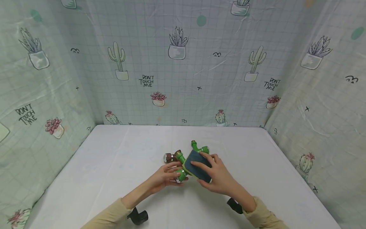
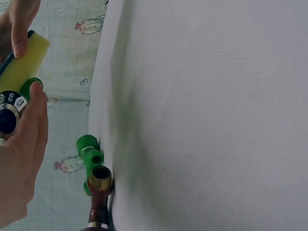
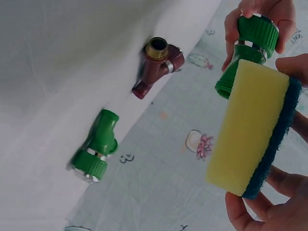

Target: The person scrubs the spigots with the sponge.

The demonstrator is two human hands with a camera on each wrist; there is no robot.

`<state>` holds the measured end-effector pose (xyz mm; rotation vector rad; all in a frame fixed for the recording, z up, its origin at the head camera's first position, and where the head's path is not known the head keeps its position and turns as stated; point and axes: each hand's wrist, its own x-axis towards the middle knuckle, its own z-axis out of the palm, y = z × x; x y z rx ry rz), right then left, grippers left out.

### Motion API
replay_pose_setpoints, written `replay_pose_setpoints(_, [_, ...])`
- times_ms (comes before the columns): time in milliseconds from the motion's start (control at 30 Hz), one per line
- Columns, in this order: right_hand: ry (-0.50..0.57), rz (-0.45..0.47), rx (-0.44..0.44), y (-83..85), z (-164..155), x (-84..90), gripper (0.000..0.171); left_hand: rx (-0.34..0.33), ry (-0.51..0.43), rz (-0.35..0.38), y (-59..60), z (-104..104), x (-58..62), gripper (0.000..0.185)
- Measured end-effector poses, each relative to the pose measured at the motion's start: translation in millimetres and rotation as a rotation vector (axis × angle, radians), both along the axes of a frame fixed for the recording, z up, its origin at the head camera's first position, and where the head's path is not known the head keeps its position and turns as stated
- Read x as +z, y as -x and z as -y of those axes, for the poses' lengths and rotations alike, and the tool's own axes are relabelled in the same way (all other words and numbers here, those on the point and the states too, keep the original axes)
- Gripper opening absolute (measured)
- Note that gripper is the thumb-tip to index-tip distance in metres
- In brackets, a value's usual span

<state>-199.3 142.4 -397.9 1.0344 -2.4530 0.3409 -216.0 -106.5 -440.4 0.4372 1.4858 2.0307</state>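
Observation:
My left hand grips a green Y-shaped pipe fitting with a ribbed cap and silver bands, held above the table. In my right hand is a sponge, yellow with a dark blue scouring side, pinched along its edges by thumb and fingers. Its yellow side faces the held fitting and overlaps it in the right wrist view; whether they touch, I cannot tell. Beyond the hands, a second green fitting and a brown fitting with a brass threaded end rest on the table.
A white table lies under the hands. Fabric printed with cacti hangs behind it and along both sides. Black curved parts show beside each forearm in the head view.

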Motion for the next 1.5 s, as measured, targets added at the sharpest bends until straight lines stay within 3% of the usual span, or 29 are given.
replay_pose_setpoints(333, [-0.022, -0.023, -0.032, -1.2, 9.7, 5.3, 0.047, 0.009, 0.133, -0.024, -6.0, -6.5, 1.3, 0.067])
replay_pose_setpoints(500, [-0.024, -0.048, -0.037, 1.6, 15.2, 6.3, 0.039, -0.007, 0.149, -0.034, -6.9, -8.4, 3.2, 0.074])
replay_pose_setpoints(767, [-0.014, -0.046, -0.024, 5.2, 18.5, 6.5, 0.032, 0.048, 0.200, -0.055, -9.4, -8.8, 7.4, 0.074])
replay_pose_setpoints(1000, [-0.022, -0.054, -0.022, 6.4, 15.7, 9.1, 0.030, 0.098, 0.170, -0.032, -7.0, -8.2, 9.4, 0.069])
replay_pose_setpoints(1167, [-0.036, -0.068, -0.040, 4.6, 7.7, 9.8, 0.029, 0.151, 0.102, 0.041, -1.4, -5.5, 8.8, 0.065])
replay_pose_setpoints(1300, [-0.037, -0.083, -0.034, 3.0, 1.3, 8.5, 0.029, 0.197, 0.045, 0.106, 1.0, -2.2, 10.0, 0.081])
replay_pose_setpoints(1500, [-0.005, -0.116, 0.023, 2.2, -1.8, 4.6, 0.031, 0.196, 0.036, 0.140, 1.4, -0.4, 9.9, 0.098])
